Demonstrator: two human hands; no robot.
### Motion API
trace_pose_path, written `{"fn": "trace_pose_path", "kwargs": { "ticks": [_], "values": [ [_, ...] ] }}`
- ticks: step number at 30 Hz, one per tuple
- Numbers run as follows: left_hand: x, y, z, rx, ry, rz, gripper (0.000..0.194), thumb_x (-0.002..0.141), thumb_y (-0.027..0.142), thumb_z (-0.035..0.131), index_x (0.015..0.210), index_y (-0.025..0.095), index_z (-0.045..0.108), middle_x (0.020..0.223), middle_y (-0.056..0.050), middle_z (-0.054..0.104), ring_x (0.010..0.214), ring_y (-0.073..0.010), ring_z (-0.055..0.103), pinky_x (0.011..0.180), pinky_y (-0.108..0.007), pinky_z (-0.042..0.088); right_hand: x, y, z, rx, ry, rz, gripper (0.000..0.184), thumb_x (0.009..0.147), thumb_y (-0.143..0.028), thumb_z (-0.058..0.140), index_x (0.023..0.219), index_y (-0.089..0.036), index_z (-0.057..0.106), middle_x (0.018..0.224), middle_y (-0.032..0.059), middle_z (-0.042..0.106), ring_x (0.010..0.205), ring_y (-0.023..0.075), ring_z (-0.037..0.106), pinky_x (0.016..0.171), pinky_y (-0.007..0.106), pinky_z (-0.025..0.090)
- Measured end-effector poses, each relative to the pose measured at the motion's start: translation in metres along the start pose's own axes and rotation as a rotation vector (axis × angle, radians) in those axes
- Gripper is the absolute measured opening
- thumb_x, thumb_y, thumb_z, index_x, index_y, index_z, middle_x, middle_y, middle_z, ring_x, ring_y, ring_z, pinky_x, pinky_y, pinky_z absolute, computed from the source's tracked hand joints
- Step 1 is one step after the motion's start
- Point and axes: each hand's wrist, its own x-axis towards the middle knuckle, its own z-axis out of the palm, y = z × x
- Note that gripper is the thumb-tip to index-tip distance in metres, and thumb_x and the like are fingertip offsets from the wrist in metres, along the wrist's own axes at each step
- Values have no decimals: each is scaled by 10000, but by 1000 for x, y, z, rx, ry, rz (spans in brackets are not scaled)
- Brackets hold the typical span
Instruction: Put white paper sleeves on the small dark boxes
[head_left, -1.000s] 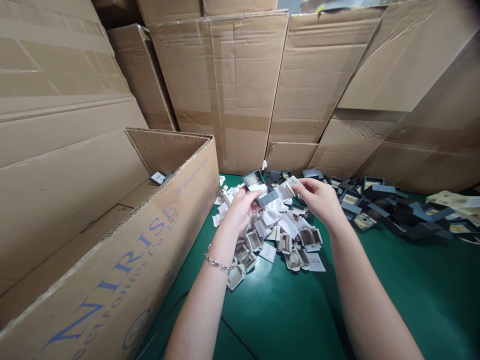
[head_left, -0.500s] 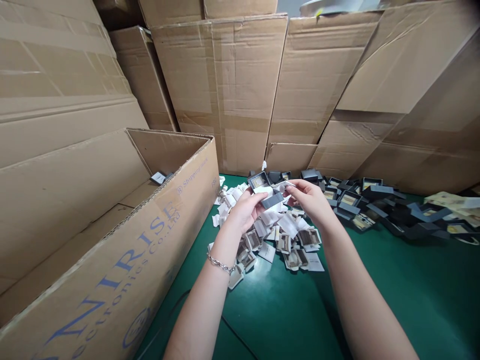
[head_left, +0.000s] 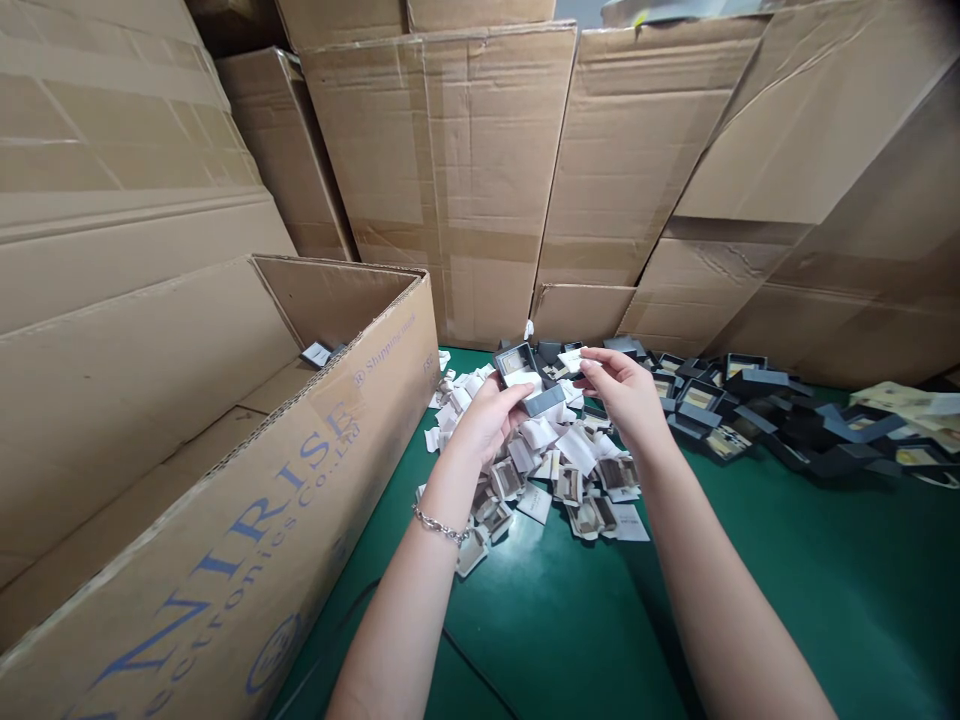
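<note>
My left hand is closed around a small dark grey box with its lid swung open, held above the table. My right hand pinches a small white card just right of the box's open top. Under both hands lies a heap of white paper inserts and cards on the green table. A silver bracelet sits on my left wrist.
A big open cardboard box with blue lettering stands at the left, with a small dark box inside. A heap of dark grey boxes lies at the right. Flattened cardboard cartons lean along the back.
My right hand came close to the box, then lifted slightly with the white card pinched in it. My left hand shifted the box a little to the right.
</note>
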Motion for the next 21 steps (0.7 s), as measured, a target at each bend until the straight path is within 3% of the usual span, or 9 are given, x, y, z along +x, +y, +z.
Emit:
{"fn": "trace_pose_path", "kwargs": {
  "ticks": [9,14,18,21],
  "values": [
    [0,0,-3,7,-3,0,259,803,69,593,1054,131,604,1020,-81,660,784,-124,631,764,-268,533,-2,-4,0,208,-64,-34,570,579,-344,727,1041,-196,428,803,15,639,672,132,597,685,276,497],
    [0,-2,-2,7,-35,-7,295,805,83,604,1094,141,598,1022,-74,661,789,-112,625,767,-241,519,-4,-6,0,228,-91,-34,546,565,-388,746,953,-201,409,808,15,632,682,138,601,716,304,511],
    [-2,0,-2,22,-103,-32,299,817,138,620,1114,139,591,1077,-86,646,841,-131,628,714,-227,514,-8,-10,-3,239,-127,-79,455,618,-408,746,914,-197,472,836,22,624,751,142,606,723,279,506],
    [-4,2,-4,60,-147,-69,327,827,196,632,1142,130,574,1110,-107,632,853,-137,627,659,-202,494,-14,-18,-4,160,-154,-212,392,743,-444,664,1035,-206,555,856,24,599,729,130,588,646,249,490]
  ]
}}
